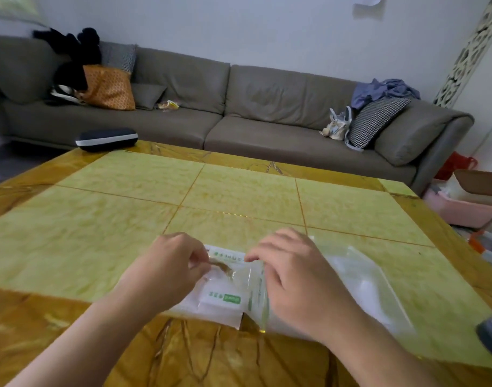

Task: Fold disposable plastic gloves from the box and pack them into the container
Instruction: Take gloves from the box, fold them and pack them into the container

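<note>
Both hands work at the near edge of a yellow-green marble table (239,191) with amber borders. The left hand (169,268) has its fingers curled inward, thumb and forefinger pinching the top edge of a clear plastic packet (225,289) printed with green lettering and a green label. The right hand (292,270) lies palm down just right of that, fingers bent, its forefinger and thumb pinching the same top edge of the packet a short way from the left fingertips. Between the two pinches the film is bunched and creased, and a white strip with green print runs just beyond the fingertips. The packet lies flat on the table under and between the fingers, its lower edge reaching the amber border near the wrists. What is inside it cannot be made out beyond whitish layers.

To the right of the right hand, partly under its palm and wrist, a larger clear plastic bag (362,277) is spread flat on the table, touching or overlapping the packet; which lies on top I cannot tell.

Well beyond the fingers, at the table's far left corner, rests a dark zip case (106,138) with a pale band. Behind the table stands a long grey sofa (239,107) bearing an orange cushion (108,86), a houndstooth cushion (376,120) and crumpled blue cloth (384,89). On the floor off the table's right side sits a pink basin (462,210)
</note>
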Demonstrator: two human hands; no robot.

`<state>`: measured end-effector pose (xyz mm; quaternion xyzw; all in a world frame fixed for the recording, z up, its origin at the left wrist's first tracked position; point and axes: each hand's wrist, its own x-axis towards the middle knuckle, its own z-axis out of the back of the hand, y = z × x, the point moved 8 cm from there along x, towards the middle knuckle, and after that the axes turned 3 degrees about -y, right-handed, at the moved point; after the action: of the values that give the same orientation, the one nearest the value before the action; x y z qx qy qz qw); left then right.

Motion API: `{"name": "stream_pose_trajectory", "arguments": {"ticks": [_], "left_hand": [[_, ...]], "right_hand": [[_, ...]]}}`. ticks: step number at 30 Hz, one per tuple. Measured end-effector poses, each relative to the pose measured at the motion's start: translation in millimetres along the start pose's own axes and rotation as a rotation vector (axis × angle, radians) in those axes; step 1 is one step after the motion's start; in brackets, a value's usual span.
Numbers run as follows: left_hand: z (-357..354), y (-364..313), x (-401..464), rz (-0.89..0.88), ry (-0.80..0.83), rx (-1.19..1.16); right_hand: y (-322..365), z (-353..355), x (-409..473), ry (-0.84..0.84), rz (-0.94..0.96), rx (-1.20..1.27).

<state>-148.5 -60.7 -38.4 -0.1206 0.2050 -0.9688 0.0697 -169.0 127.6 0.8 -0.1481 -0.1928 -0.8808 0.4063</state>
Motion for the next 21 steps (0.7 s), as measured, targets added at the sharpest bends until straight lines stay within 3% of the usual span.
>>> {"name": "stream_pose_trajectory", "arguments": {"ticks": [3,6,10,18,21], "left_hand": [[-5.8,2.9,7.5,-0.001,0.027,-0.029],[-14.6,4.8,12.1,-0.006,0.060,-0.064],[-21.4,-3.2,14.2,-0.047,0.054,-0.108],[9.8,-6.1,15.9,-0.001,-0.211,-0.402],[17.6,-10.7,12.2,-0.025,-0.202,-0.432]], "right_hand": [[23.6,-34.4,0.1,0.212,0.090,-0.043],[26.0,-52.8,0.5,0.329,0.058,-0.046],[22.3,-51.4,0.2,0.351,0.010,-0.017],[19.3,-52.8,-2.0,0.369,-0.025,0.017],[17.6,-54.6,-2.3,0.364,-0.026,0.019]]}}
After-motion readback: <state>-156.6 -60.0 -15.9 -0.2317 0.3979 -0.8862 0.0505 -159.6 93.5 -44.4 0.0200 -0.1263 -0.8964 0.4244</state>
